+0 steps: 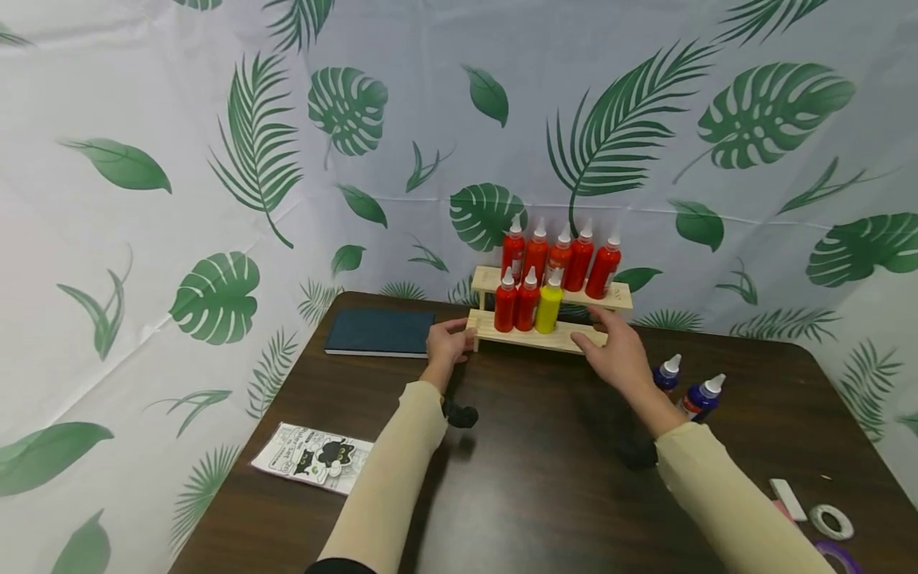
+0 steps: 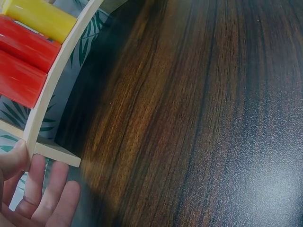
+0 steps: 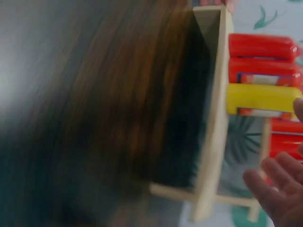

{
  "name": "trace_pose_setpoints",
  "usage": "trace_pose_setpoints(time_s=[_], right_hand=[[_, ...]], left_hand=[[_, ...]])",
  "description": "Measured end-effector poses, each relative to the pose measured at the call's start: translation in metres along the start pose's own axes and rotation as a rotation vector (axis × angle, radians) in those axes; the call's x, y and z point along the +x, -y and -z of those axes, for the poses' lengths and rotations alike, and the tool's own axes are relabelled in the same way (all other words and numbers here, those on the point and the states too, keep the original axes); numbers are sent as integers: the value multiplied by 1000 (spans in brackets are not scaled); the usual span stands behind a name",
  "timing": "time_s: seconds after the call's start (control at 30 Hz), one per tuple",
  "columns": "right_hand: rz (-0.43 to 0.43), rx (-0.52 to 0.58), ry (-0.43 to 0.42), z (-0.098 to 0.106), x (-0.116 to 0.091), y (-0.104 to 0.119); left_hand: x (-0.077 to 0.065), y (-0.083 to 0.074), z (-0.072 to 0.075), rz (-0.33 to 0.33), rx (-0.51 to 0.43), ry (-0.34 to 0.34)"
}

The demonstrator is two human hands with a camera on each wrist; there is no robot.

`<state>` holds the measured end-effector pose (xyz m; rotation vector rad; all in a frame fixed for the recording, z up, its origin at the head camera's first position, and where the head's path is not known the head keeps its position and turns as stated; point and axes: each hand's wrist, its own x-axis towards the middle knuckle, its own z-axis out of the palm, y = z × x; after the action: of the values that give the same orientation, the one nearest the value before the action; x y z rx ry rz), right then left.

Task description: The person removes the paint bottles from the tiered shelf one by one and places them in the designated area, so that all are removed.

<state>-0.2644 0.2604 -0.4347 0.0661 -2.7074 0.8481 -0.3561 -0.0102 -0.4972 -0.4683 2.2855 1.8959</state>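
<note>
A two-tier wooden rack [image 1: 527,339] stands at the back of the table against the leaf-print cloth. Its lower shelf bears two red squeeze bottles [image 1: 505,307] and a yellow squeeze bottle [image 1: 549,309] with white nozzles; several red bottles [image 1: 605,269] line the upper shelf. My left hand [image 1: 448,343] grips the left end of the lower shelf, thumb on top and fingers curled beneath, as the left wrist view shows. Fingers spread, my right hand [image 3: 284,194] hovers by the rack's right end, near the yellow bottle, holding nothing.
Two dark blue bottles [image 1: 703,399] stand right of the rack, partly behind the right forearm. A dark notebook [image 1: 380,331] lies to the left, with a cat-print packet [image 1: 315,458] nearer. At front right are a white tape roll [image 1: 832,522] and a purple ring [image 1: 837,556].
</note>
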Motion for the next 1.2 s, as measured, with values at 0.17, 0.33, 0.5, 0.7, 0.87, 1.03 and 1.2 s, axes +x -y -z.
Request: trace_pose_setpoints(time_s=[0.17,0.33,0.5,0.7,0.87,1.03,1.2], right_hand=[[-94,142,4,-24,26,0],[-148,194,-26,-37,40,6],[-169,231,-43,-43,47,15],[-215,213,-79,-49,50,26],[-263,188,-117,-54,48,30],[-250,202,-146,-55,42,32],[-201,250,-154,-46,28,32]], left_hand=[[2,-2,-3,2,5,-8],[5,-4,-5,12,6,-10],[7,-3,-6,40,3,-4],[5,-1,-4,13,-10,-11],[5,5,-2,33,9,-17],[4,5,-1,27,3,-5],[4,2,1,18,-5,3]])
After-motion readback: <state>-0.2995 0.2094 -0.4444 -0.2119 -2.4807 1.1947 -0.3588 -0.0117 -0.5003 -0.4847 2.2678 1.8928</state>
